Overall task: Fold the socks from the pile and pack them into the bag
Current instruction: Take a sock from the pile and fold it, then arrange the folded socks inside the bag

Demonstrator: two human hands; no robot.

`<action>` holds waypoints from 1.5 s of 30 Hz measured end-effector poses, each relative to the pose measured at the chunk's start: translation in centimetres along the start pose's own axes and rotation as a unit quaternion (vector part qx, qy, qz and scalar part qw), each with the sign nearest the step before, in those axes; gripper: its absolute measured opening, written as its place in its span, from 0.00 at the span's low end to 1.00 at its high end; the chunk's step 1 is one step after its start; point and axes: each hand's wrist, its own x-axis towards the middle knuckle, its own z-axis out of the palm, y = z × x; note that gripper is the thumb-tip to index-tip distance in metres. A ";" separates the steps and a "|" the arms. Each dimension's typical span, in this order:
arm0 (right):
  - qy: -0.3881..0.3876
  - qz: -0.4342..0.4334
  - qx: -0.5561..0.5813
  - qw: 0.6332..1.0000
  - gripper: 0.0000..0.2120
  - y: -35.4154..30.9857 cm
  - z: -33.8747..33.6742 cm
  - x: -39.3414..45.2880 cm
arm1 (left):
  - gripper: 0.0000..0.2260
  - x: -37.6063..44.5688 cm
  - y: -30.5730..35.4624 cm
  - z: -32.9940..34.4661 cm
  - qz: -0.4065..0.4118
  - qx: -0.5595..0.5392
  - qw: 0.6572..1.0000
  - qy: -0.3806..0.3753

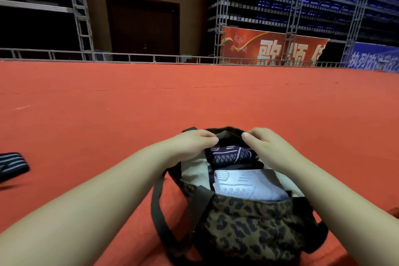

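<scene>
Both hands at the far rim of the leopard-print bag [254,231]

Left hand [194,142] and right hand [262,143], each grip curled, pinching the rim; dark folded sock [231,155] and white folded sock [244,185] inside

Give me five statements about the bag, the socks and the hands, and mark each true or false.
1. The leopard-print bag stands open. True.
2. A white folded sock lies inside the bag. True.
3. The dark patterned sock lies on the red carpet. False: it is inside the bag, beyond the white one.
4. The left hand and right hand are at the bag's far rim. True.
5. The striped sock is in the bag. False: it lies on the carpet, far left.
</scene>
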 end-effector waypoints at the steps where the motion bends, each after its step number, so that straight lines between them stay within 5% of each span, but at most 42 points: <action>1: 0.012 -0.008 0.021 1.000 0.17 -1.3 0.0 -0.1 | 0.12 -0.9 -0.3 -1.0 0.001 -0.031 1.000 0.002; 8: -0.078 -0.067 0.088 0.991 0.07 -12.8 5.3 0.3 | 0.09 -8.7 -7.0 -7.9 -0.049 -0.118 0.991 0.038; 15: -0.202 -0.116 0.057 0.971 0.07 -23.7 16.0 0.8 | 0.09 -18.5 -16.9 -14.9 -0.127 -0.071 0.987 0.066; 20: -0.274 -0.131 0.069 0.950 0.08 -29.8 25.2 -0.2 | 0.08 -26.3 -25.0 -19.0 -0.113 -0.055 0.976 0.175; 24: -0.316 -0.133 0.078 0.936 0.08 -32.6 30.8 -1.2 | 0.12 -30.8 -30.9 -21.0 -0.130 -0.030 0.934 0.332; 27: -0.334 -0.129 0.096 0.929 0.06 -33.6 34.1 -1.9 | 0.07 -32.7 -34.2 -21.9 -0.171 0.048 0.915 0.362; 31: -0.324 -0.121 0.120 0.930 0.05 -33.6 36.4 -2.2 | 0.13 -33.6 -37.1 -23.2 -0.234 0.134 0.855 0.444; 36: -0.317 -0.110 0.162 0.928 0.06 -32.6 36.8 -2.2 | 0.30 -33.5 -39.8 -23.7 -0.330 -0.005 0.803 0.497; 40: -0.316 -0.087 0.236 0.915 0.05 -31.0 36.2 -2.4 | 0.18 -32.6 -39.0 -23.0 -0.271 -0.027 0.776 0.569; 42: -0.306 -0.063 0.289 0.905 0.05 -30.2 35.7 -2.6 | 0.15 -31.7 -37.6 -22.2 -0.227 -0.059 0.787 0.571; 45: -0.255 -0.062 0.354 0.897 0.02 -29.0 34.9 -3.0 | 0.12 -29.5 -34.3 -20.4 -0.138 -0.115 0.853 0.489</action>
